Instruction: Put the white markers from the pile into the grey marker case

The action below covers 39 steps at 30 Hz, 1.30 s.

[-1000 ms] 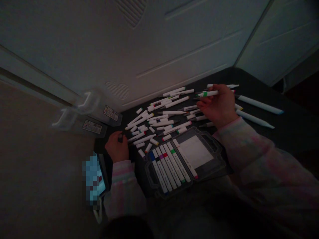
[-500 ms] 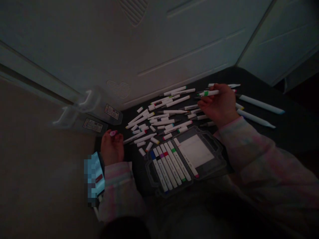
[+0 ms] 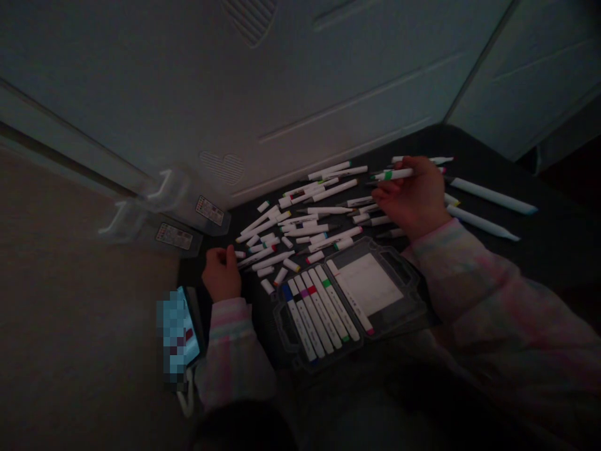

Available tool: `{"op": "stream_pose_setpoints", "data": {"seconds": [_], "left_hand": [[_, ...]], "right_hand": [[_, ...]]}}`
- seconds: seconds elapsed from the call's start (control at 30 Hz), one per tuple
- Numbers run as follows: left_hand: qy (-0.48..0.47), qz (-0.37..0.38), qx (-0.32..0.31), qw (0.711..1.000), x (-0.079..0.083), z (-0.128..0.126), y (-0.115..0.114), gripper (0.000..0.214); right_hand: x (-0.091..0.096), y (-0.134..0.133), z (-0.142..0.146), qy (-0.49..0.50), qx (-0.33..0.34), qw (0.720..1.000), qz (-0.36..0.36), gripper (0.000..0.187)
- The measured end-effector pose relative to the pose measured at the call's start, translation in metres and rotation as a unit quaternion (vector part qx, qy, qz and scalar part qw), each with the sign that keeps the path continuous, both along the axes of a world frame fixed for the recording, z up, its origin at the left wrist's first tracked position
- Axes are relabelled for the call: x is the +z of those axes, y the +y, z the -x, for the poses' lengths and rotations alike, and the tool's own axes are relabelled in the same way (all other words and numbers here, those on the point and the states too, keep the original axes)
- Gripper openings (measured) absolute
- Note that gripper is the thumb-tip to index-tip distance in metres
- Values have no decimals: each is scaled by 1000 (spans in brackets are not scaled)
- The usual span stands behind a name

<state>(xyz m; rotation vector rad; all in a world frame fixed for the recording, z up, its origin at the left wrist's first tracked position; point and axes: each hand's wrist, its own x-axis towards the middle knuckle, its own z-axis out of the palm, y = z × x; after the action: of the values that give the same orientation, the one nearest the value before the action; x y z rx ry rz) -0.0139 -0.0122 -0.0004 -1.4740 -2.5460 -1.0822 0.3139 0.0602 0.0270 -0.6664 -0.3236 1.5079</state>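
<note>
No text can be read; the scene is too dark and blurred. At middle left, two clear cases each carry a small sticker with rows of tiny coloured squares and print too small to make out. The markers lined up in the open case at lower centre bear faint grey print along their barrels, illegible. The white card beside them looks unmarked. The green-banded marker at upper right shows no legible print. The phone screen at lower left is pixelated.
</note>
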Motion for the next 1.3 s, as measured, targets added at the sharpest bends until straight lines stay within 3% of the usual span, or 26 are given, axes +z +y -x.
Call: {"op": "stream_pose_setpoints", "data": {"seconds": [0.13,0.27,0.53,0.63,0.93,1.3], "left_hand": [[52,47,-18,997,-5,3,3,17],[89,40,-54,994,-6,4,3,21],[118,10,-262,958,-8,-5,4,19],[122,6,-299,946,-10,-8,6,17],[129,0,-291,948,-19,-8,6,19],[116,-17,-264,957,-16,-9,4,15]], "right_hand": [[1,0,0,-5,2,1000,-2,15],[2,-1,0,-6,2,1000,-5,17],[2,-1,0,-11,1,1000,-7,19],[2,0,0,-17,0,1000,0,18],[4,-1,0,4,-3,1000,10,15],[4,-1,0,9,2,1000,4,15]]}}
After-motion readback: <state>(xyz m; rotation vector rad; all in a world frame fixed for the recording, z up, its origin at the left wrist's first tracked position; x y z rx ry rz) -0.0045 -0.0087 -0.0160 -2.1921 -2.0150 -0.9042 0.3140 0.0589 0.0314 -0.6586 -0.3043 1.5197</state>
